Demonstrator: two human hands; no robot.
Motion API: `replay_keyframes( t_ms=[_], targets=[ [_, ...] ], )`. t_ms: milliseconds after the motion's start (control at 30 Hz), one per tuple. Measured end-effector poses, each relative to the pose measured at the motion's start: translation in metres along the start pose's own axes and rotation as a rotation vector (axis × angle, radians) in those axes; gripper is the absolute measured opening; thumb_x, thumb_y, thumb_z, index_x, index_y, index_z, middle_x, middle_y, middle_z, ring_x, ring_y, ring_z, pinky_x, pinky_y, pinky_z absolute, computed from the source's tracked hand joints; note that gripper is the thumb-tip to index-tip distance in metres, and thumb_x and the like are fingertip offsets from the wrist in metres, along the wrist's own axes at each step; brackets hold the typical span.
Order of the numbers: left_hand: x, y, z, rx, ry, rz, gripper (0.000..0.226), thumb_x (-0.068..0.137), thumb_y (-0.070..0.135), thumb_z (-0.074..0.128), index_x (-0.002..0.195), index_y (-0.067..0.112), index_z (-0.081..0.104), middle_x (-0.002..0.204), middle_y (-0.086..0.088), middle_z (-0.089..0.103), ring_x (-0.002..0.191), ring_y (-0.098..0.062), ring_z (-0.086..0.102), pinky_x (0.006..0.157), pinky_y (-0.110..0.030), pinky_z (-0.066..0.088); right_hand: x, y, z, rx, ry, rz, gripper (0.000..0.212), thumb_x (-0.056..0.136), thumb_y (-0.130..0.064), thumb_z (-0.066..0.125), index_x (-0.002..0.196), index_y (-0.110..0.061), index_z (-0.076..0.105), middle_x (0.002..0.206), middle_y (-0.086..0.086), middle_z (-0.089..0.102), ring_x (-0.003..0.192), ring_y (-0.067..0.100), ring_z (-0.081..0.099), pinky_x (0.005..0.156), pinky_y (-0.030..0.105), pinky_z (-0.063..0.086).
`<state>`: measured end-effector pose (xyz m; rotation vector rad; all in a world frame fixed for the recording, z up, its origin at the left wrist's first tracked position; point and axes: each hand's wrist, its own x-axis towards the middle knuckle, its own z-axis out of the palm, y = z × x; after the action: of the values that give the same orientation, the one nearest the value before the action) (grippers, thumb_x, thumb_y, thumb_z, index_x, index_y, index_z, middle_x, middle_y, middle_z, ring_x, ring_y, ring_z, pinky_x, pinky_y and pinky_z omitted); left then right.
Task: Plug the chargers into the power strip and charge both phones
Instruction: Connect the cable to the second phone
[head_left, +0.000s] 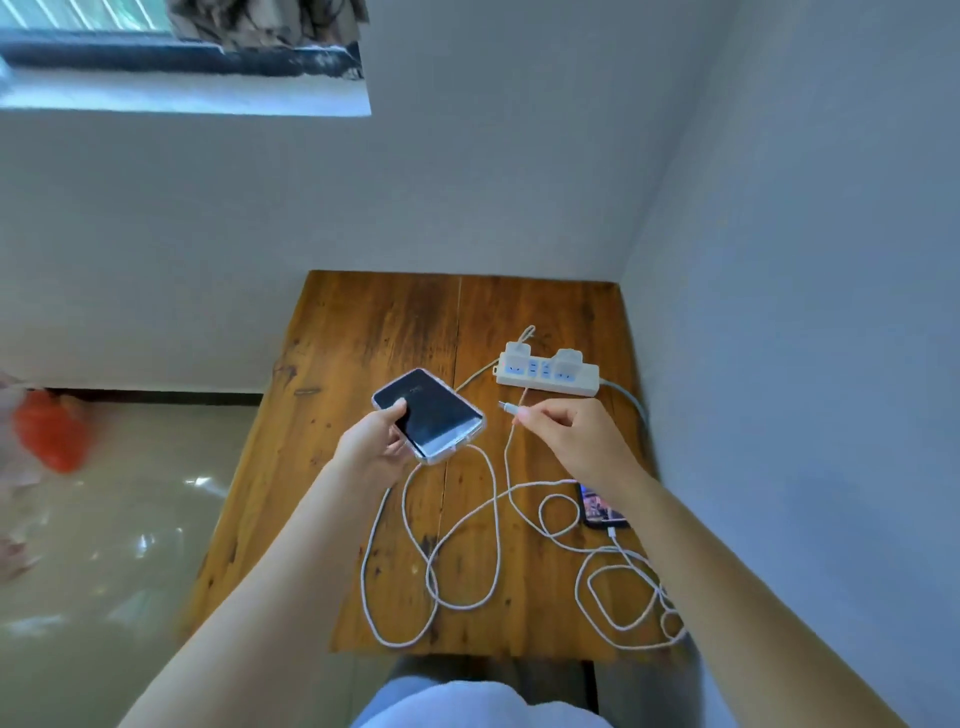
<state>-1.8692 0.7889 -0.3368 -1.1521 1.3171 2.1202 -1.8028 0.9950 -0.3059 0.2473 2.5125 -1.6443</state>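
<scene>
My left hand (375, 437) holds a dark phone in a clear case (429, 413) above the wooden table (363, 332), screen up. My right hand (566, 431) pinches the free end of a white charging cable (506, 406), whose plug points left toward the phone, a short gap away. A white power strip (548, 372) lies at the back right with two white chargers (567, 358) plugged into it. A second phone (600, 505), screen lit, lies on the table under my right forearm with a white cable (614, 534) plugged into its near end.
Long white cable loops (457, 561) sprawl over the near half of the table and hang over its front right corner. Walls close the table in at the back and right. An orange object (52, 434) sits on the shiny floor to the left.
</scene>
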Motion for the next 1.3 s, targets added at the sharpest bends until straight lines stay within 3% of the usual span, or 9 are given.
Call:
replay_keyframes(
  t_ms=[133,233,333,633,733,867,967,1133,1300],
  targets=[
    [-0.023,-0.010,0.005,-0.042,-0.039,-0.051,0.031,0.088,0.004,0.061,0.118,0.004,0.051,0.093,-0.018,0.064,0.084,-0.029,0.064,0.051,-0.034,0.053,-0.026,-0.005,-0.005,0.043,-0.039,-0.043,0.020,0.089,-0.030,0.061,0.079,-0.019,0.074,0.061,0.001,0.064,0.060,0.008,0.057,0.057,0.020,0.045],
    [-0.031,-0.014,0.007,-0.061,-0.041,-0.051,0.036,0.088,0.003,0.061,0.122,0.005,0.051,0.105,-0.020,0.063,0.092,-0.030,0.064,0.054,-0.035,0.054,-0.036,-0.003,-0.002,-0.018,-0.059,-0.058,0.016,0.087,-0.031,0.064,0.087,-0.020,0.076,0.072,-0.007,0.071,0.076,0.007,0.065,0.065,0.016,0.051],
    [-0.035,-0.015,0.005,-0.070,-0.058,-0.054,0.036,0.087,0.004,0.062,0.121,0.007,0.051,0.107,-0.020,0.064,0.091,-0.032,0.065,0.054,-0.033,0.057,-0.041,-0.002,0.004,-0.034,-0.015,-0.059,0.016,0.086,-0.030,0.065,0.091,-0.019,0.075,0.075,-0.014,0.069,0.081,0.009,0.065,0.064,0.012,0.048],
    [-0.034,-0.006,0.001,-0.070,-0.051,-0.054,0.038,0.087,0.005,0.062,0.122,0.010,0.049,0.115,-0.019,0.063,0.103,-0.035,0.064,0.087,-0.037,0.055,-0.040,-0.008,0.027,-0.142,0.120,-0.165,0.018,0.084,-0.025,0.069,0.099,-0.016,0.074,0.067,-0.016,0.059,0.073,-0.008,0.058,0.049,0.003,0.042],
    [-0.032,-0.004,-0.003,-0.060,-0.038,-0.052,0.037,0.087,0.005,0.062,0.121,0.009,0.050,0.113,-0.018,0.063,0.104,-0.034,0.063,0.084,-0.037,0.056,-0.038,-0.009,0.033,-0.215,0.137,-0.171,0.017,0.084,-0.027,0.069,0.097,-0.017,0.075,0.066,-0.017,0.058,0.070,-0.003,0.060,0.048,0.004,0.043],
    [-0.030,-0.001,-0.007,-0.040,-0.019,-0.050,0.029,0.087,0.003,0.061,0.113,0.010,0.050,0.105,-0.017,0.064,0.100,-0.032,0.063,0.064,-0.038,0.055,-0.036,-0.011,0.041,-0.301,0.131,-0.172,0.015,0.085,-0.027,0.067,0.094,-0.018,0.075,0.065,-0.015,0.058,0.062,0.009,0.061,0.047,0.010,0.045],
    [-0.027,0.000,-0.008,-0.034,-0.007,-0.048,0.028,0.087,0.003,0.061,0.113,0.010,0.050,0.103,-0.017,0.064,0.098,-0.031,0.064,0.056,-0.036,0.054,-0.034,-0.013,0.046,-0.351,0.141,-0.178,0.015,0.087,-0.027,0.065,0.082,-0.017,0.075,0.059,-0.014,0.054,0.057,0.009,0.058,0.047,0.010,0.039],
    [-0.022,-0.001,-0.004,-0.012,-0.004,-0.026,0.028,0.087,0.005,0.063,0.112,0.009,0.050,0.092,-0.015,0.065,0.080,-0.029,0.066,0.060,-0.035,0.056,-0.031,-0.013,0.049,-0.381,0.133,-0.137,0.024,0.088,-0.028,0.063,0.069,-0.019,0.071,0.054,-0.014,0.054,0.053,0.008,0.057,0.048,0.009,0.035],
    [-0.019,-0.001,0.000,0.013,0.000,-0.002,0.034,0.087,0.006,0.062,0.119,0.008,0.049,0.104,-0.017,0.065,0.094,-0.031,0.066,0.058,-0.033,0.055,-0.029,-0.014,0.050,-0.363,0.161,-0.122,0.023,0.089,-0.027,0.063,0.070,-0.017,0.072,0.051,-0.019,0.048,0.051,0.007,0.055,0.048,0.007,0.032]
  ],
)
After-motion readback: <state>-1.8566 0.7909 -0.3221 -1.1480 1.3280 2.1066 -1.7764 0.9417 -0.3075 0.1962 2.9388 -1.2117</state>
